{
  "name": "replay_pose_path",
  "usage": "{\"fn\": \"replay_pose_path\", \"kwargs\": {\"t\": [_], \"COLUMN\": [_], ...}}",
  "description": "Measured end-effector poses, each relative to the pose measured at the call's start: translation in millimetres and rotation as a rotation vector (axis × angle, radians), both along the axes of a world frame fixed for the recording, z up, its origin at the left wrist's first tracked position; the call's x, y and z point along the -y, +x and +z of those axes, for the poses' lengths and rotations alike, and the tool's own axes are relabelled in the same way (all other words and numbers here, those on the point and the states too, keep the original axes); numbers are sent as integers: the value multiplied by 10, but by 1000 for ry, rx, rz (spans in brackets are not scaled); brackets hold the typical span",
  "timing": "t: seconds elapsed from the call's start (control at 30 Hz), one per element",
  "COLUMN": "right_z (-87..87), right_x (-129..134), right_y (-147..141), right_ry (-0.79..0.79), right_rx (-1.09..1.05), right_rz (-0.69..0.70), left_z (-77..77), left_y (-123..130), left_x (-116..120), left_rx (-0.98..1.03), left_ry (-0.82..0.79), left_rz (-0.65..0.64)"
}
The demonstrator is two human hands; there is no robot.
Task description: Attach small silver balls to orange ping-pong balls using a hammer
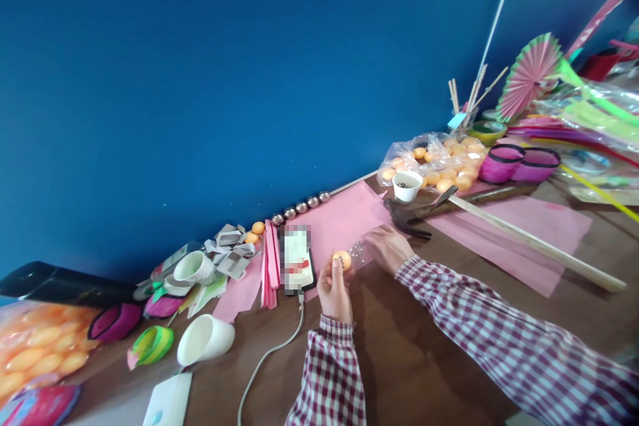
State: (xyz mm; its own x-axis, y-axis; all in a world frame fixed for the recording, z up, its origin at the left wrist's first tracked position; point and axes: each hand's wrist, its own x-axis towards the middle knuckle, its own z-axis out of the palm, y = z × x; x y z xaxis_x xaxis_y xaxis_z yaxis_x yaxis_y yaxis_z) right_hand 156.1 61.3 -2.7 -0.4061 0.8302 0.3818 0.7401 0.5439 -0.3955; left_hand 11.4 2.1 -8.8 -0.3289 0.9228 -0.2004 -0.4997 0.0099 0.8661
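My left hand (335, 291) is closed on a small orange ball (342, 259), with the thumb pressed against it. Just right of the ball hangs a clear, glittering bit of film or plastic (356, 253), too blurred to name. My right hand (389, 246) is close beside it, over the pink paper sheet (344, 213). Its fingers are smeared by motion, so whether they grip the clear bit does not show. Left of my left hand lies a phone (298, 259) with a lit screen and a cable plugged in.
A hammer (409, 218) and a wooden-handled tool (539, 236) lie right of my hands. Behind them are a white cup (407, 186) and bagged orange balls (454, 163). Several silver balls (301, 207) line the blue wall (200, 80). A white cup (206, 339) lies tipped at left.
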Motion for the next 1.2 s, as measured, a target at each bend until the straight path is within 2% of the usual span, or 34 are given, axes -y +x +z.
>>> {"fn": "replay_pose_path", "kwargs": {"t": [0.1, 0.37, 0.57, 0.8, 0.97, 1.2], "right_z": [8, 24, 12, 14, 44, 33], "right_x": [0, 29, 21, 10, 42, 34], "right_y": [-32, -31, -32, -21, -23, -4], "right_ry": [-8, -38, -20, -12, 13, 17], "right_rx": [70, 86, 114, 124, 93, -60], "right_rz": [-18, -77, -83, -85, -88, -64], "left_z": [-10, -19, -27, 10, -16, -1], "left_y": [2, -9, -6, 5, -1, 0], "left_x": [1, 9, 11, 13, 14, 31], "left_rx": [61, 97, 95, 82, -21, -167], "left_ry": [46, 100, 97, 72, 39, 85], "left_rz": [-14, -14, -40, -8, -71, -90]}}
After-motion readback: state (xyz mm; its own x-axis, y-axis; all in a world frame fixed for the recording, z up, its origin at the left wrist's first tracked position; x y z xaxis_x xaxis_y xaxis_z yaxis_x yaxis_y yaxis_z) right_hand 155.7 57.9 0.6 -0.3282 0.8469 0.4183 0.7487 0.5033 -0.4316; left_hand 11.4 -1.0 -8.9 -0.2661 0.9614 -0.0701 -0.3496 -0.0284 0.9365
